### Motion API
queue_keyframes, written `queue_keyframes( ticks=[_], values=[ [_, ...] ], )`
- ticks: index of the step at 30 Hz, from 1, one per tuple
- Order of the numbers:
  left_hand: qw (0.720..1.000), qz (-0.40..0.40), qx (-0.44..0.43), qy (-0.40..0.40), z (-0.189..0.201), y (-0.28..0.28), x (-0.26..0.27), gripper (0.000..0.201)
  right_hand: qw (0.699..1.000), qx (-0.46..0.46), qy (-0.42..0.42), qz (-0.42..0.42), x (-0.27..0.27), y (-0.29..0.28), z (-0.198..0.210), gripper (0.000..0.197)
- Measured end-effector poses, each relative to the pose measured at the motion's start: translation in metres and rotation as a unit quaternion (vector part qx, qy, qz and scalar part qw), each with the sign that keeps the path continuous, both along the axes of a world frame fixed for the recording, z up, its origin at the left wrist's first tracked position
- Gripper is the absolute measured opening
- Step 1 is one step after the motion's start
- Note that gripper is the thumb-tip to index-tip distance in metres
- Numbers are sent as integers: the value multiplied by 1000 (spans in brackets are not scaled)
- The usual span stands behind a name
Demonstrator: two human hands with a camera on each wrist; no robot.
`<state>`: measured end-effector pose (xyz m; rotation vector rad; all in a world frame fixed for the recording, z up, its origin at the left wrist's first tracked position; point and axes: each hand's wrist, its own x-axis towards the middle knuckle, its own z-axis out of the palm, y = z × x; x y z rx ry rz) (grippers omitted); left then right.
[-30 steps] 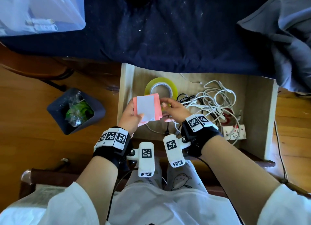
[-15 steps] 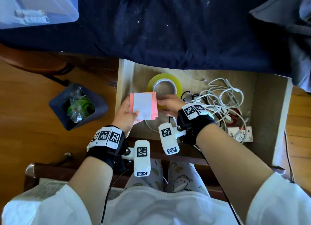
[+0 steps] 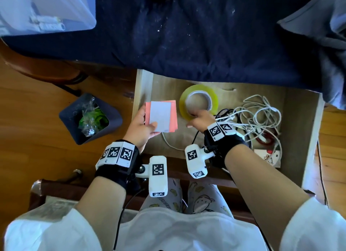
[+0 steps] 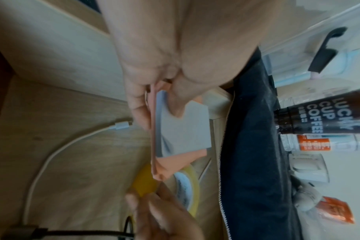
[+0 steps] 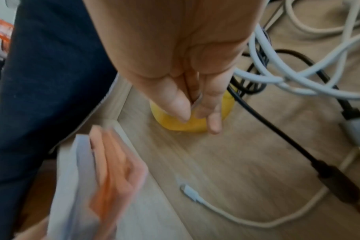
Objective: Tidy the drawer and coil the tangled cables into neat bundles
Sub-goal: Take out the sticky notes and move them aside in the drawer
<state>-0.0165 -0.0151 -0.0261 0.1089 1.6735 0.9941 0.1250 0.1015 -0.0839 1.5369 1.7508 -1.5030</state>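
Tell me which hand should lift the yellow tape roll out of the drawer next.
Right. The right hand already has its fingers on the tape roll; the left hand grips the stack of notes.

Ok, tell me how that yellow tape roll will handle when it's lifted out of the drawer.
The tape roll is a rigid ring, so it should likely keep its shape. It lies flat now; set on edge, it would probably roll. The right hand already pinches its rim, which looks like enough grip.
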Motion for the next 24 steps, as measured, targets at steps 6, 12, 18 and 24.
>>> queue_keyframes(
  ticks=[6,12,18,24],
  values=[
    [999,26,-21,-5,-1,-3,6,51,993,-91,27,71,2,-25,-1,33],
    [989,73,-49,-121,-18,3,21,37,990,-107,90,-10,42,-18,-2,22],
    [978,89,-81,-169,-31,12,37,29,994,-53,77,-49,71,13,-20,57],
    [985,92,-86,-122,-31,4,33,34,991,48,76,-99,80,47,-29,79]
  ],
)
